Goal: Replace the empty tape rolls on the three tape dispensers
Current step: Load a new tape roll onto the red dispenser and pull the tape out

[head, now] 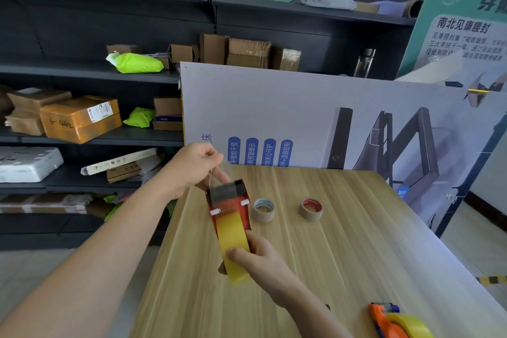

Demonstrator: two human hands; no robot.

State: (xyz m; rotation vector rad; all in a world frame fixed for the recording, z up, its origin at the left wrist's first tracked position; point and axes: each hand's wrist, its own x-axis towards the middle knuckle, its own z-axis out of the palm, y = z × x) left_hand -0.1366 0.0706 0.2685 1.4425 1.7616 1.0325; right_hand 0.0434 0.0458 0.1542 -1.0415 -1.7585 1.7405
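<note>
Wooden table | banner reads 南北见康腰封 | left fingers pinch tape end; right fingers grip yellow roll in red dispenser

At your twelve o'clock the tape dispenser is over the table, with its tape roll at the six o'clock end. Your left hand pinches the tape end at the dispenser's eleven o'clock, and your right hand grips the roll at five o'clock. At its three o'clock, on the table, lie the nearer core and the farther core beyond. A second dispenser lies at your four o'clock. A board stands behind the table, with shelves at ten o'clock.
</note>
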